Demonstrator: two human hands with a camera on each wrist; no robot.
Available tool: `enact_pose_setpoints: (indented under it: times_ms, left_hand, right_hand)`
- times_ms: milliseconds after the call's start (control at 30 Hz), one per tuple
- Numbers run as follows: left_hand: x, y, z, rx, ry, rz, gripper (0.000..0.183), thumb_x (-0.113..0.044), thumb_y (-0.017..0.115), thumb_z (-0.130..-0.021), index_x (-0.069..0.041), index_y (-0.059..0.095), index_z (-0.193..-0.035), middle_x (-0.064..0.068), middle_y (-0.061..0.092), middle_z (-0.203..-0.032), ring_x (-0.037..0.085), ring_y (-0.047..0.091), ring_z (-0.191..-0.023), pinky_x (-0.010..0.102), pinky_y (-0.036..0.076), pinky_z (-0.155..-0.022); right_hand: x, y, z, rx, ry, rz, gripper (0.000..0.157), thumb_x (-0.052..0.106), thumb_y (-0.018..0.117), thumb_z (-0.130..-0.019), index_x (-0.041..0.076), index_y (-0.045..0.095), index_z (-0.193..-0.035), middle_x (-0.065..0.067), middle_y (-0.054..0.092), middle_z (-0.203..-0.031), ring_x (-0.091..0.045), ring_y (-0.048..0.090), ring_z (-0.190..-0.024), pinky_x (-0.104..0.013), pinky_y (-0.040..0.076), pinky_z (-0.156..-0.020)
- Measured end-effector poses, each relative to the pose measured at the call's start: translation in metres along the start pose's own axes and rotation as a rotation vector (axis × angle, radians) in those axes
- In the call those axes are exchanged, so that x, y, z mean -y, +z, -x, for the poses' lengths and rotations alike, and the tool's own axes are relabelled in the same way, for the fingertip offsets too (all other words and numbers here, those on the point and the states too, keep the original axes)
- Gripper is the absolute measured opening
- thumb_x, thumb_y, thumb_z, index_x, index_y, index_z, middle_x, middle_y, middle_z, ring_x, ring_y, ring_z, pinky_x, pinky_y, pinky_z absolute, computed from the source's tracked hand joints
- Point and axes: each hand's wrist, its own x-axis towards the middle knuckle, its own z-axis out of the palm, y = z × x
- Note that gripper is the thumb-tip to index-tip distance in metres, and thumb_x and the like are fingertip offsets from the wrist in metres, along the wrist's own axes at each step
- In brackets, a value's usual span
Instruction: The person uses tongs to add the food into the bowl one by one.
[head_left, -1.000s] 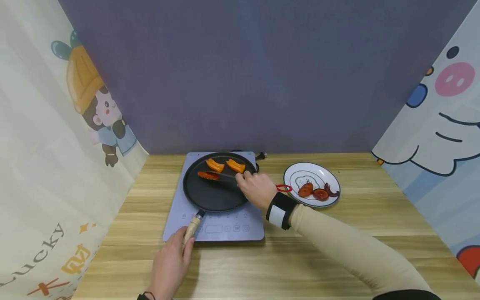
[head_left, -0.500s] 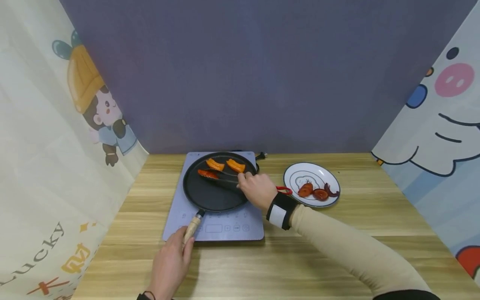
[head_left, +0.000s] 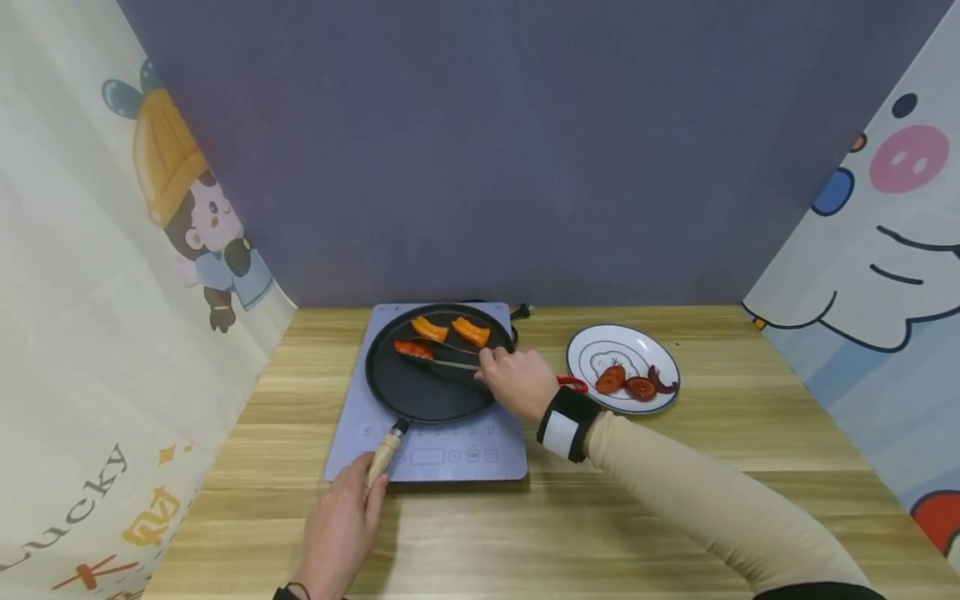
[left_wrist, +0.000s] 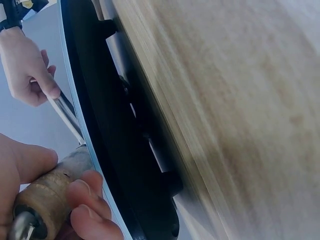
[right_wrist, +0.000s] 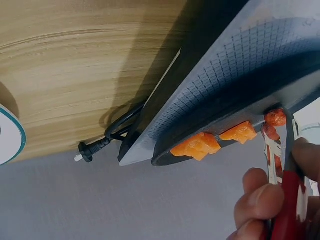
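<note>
My left hand (head_left: pixel 343 518) grips the wooden handle (head_left: pixel 386 452) of a flat black frying pan (head_left: pixel 431 392); in the left wrist view, thumb and fingers wrap this handle. With my right hand (head_left: pixel 520 379) I hold metal tongs (head_left: pixel 455 364) that have red handle parts, low over the pan. Their two arms lie on either side of a reddish food piece (head_left: pixel 414 349); whether they squeeze it, I cannot tell. In the right wrist view this piece (right_wrist: pixel 275 118) shows between the tong tips. Two orange food pieces (head_left: pixel 471 332) lie at the pan's far side.
The pan sits on a pale induction cooker (head_left: pixel 427 467) with touch controls along its front. A black plug (head_left: pixel 522 311) lies behind it. To the right, a white plate (head_left: pixel 618 342) carries several reddish-brown food pieces. A grey panel (head_left: pixel 480 150) stands at the table's back.
The tongs' arms have spread apart and now show as two separate lines around the reddish piece. My right hand has shifted slightly right. My left hand stays on the handle.
</note>
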Motion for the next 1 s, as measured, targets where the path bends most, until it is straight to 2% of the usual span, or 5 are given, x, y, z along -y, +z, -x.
enact_pose_setpoints:
  times_ms: [433,667,800,1000]
  left_hand:
    - [0.0013,0.001,0.0002,-0.009,0.007,0.004,0.033,-0.023,0.06,-0.085,-0.007,0.054,-0.113,0.011,0.061,-0.087,0.021,0.055,-0.066,0.042,0.045,-0.049]
    - [0.0013,0.0003,-0.0002,-0.006,0.007,0.002,0.033,-0.023,0.06,-0.085,-0.007,0.054,-0.113,0.011,0.061,-0.087,0.021,0.055,-0.066,0.042,0.045,-0.049]
    - [0.0003,0.0003,-0.0004,0.002,0.005,0.001,0.033,-0.024,0.06,-0.085,-0.007,0.053,-0.114,0.011,0.061,-0.088,0.02,0.055,-0.067,0.042,0.046,-0.049]
    - [0.0004,0.0006,0.0003,-0.013,0.011,0.006,0.033,-0.023,0.06,-0.085,-0.007,0.054,-0.113,0.011,0.061,-0.088,0.023,0.056,-0.068,0.043,0.046,-0.049]
  right_hand:
    - [-0.0011,-0.0032,0.0015,0.089,0.072,-0.084,0.032,0.042,0.053,-0.088,0.011,0.051,-0.079,0.0,0.053,-0.058,-0.018,0.044,-0.045,-0.035,0.037,-0.037]
    - [0.0023,-0.0037,-0.0029,0.076,0.095,-0.116,0.032,0.041,0.057,-0.085,0.01,0.051,-0.079,-0.002,0.055,-0.061,-0.021,0.046,-0.045,-0.038,0.039,-0.037]
    - [0.0016,-0.0041,-0.0028,0.095,0.098,-0.099,0.034,0.043,0.055,-0.086,0.01,0.051,-0.08,-0.002,0.054,-0.06,-0.02,0.046,-0.046,-0.037,0.039,-0.037]
    - [-0.0066,-0.0091,-0.0024,0.161,0.127,-0.11,0.038,0.047,0.044,-0.09,0.011,0.047,-0.08,0.0,0.047,-0.059,-0.017,0.046,-0.047,-0.035,0.035,-0.035]
